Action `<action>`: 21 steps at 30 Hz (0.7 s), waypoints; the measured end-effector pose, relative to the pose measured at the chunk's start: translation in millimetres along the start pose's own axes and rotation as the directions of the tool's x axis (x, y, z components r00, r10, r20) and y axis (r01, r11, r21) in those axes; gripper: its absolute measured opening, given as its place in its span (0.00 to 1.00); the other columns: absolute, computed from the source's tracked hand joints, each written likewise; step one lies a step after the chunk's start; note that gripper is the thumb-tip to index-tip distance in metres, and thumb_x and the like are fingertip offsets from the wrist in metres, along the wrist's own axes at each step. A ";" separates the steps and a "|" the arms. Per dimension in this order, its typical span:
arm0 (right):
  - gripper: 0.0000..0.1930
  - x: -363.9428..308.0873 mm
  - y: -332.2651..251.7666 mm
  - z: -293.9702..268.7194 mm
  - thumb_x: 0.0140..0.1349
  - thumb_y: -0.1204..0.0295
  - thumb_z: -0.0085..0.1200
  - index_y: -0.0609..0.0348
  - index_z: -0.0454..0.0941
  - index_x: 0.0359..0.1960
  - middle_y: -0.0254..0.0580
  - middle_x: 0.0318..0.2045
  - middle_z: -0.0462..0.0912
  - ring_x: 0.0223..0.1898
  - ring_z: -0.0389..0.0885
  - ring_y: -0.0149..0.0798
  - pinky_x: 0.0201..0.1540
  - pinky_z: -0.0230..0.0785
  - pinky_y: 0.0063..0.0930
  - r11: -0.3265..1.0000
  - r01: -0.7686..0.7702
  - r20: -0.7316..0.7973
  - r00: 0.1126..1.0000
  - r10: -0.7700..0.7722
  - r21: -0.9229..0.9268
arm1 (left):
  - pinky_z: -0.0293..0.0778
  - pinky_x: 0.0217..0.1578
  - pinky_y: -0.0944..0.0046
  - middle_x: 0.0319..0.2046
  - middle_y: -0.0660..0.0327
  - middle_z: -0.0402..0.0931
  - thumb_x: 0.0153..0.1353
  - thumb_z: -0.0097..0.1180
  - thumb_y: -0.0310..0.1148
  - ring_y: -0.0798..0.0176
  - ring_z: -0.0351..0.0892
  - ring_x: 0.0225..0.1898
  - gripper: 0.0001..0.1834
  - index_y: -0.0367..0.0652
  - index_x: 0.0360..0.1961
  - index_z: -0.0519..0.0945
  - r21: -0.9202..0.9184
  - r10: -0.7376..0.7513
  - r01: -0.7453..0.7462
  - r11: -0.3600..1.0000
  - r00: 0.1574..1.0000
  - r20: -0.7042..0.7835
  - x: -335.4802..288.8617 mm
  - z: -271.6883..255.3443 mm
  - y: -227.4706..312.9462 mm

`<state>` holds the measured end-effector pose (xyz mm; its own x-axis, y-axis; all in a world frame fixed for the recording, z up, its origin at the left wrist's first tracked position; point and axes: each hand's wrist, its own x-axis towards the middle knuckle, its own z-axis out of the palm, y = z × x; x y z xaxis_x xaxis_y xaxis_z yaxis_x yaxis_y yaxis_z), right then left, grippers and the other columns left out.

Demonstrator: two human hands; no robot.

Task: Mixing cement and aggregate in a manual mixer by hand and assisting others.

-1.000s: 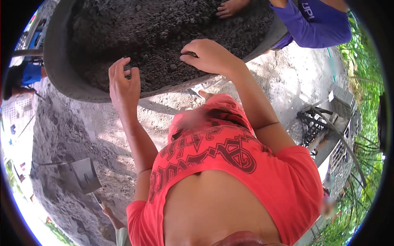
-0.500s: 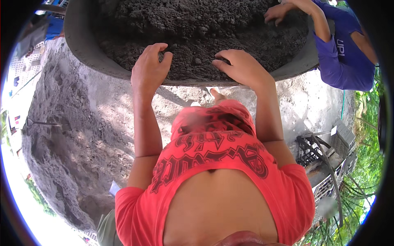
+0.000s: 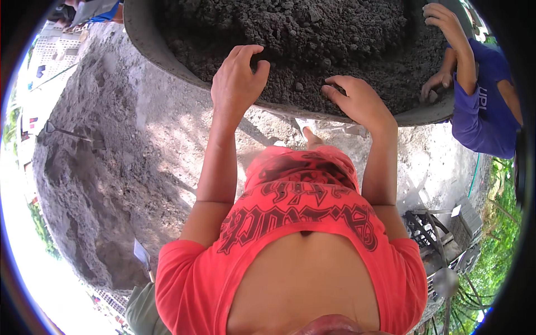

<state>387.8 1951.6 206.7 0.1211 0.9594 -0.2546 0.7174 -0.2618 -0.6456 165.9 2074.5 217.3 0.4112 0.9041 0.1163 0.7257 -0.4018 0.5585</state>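
A large grey round tub (image 3: 146, 51) filled with dark, crumbly, damp-looking soil-like material (image 3: 312, 39) stands in front of me. My left hand (image 3: 239, 78) reaches over its near rim, fingers curved and thumb apart, with nothing visible in it. To its right, my right hand (image 3: 362, 103) hangs over the same near edge. Its fingers and thumb are spread apart around no visible object, close above the material. Whether either hand touches the material or the rim, I cannot tell.
At the right, a co-worker in a purple-blue shirt (image 3: 484, 125) has one hand (image 3: 438, 85) low at the tub's side and the other raised. A heap of grey sand (image 3: 95, 184) rises on the left, with a shovel (image 3: 72, 134) lying on it. Wooden scraps (image 3: 441, 240) lie lower right.
The tub and both my hands now appear farther right in view. The co-worker's hands have shifted from over the material toward the tub's right side, one now raised.
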 end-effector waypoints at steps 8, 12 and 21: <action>0.23 1.1 -2.6 1.4 0.67 0.55 0.52 0.64 0.80 0.49 0.58 0.45 0.83 0.49 0.80 0.58 0.51 0.71 0.43 1.000 -0.004 0.006 1.000 0.004 -0.022 | 0.77 0.37 0.57 0.45 0.58 0.81 0.57 0.56 0.31 0.54 0.82 0.38 0.15 0.46 0.47 0.81 -0.077 0.106 -0.140 0.987 0.935 -0.339 -0.9 11.6 -16.6; 0.23 -1.2 -0.6 3.1 0.67 0.55 0.52 0.64 0.80 0.49 0.57 0.43 0.83 0.47 0.81 0.58 0.50 0.72 0.42 1.000 0.002 -0.001 1.000 -0.002 0.000 | 0.75 0.32 0.59 0.41 0.62 0.82 0.57 0.57 0.31 0.58 0.80 0.27 0.10 0.47 0.41 0.84 -0.115 0.088 -0.118 0.986 0.967 -0.240 -7.4 8.2 -9.5; 0.20 -5.9 -4.7 -1.5 0.68 0.57 0.53 0.62 0.80 0.50 0.54 0.44 0.84 0.46 0.82 0.53 0.48 0.71 0.37 0.999 -0.034 0.060 0.998 0.031 0.040 | 0.75 0.30 0.61 0.41 0.62 0.82 0.56 0.58 0.28 0.59 0.80 0.28 0.09 0.46 0.39 0.84 -0.144 0.146 -0.209 0.967 0.924 -0.354 -10.2 10.3 -12.5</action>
<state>384.8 1947.4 212.4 0.1021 0.9427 -0.3177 0.6849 -0.2982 -0.6648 158.3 2068.8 200.6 0.2905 0.8276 0.4802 0.5365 -0.5564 0.6344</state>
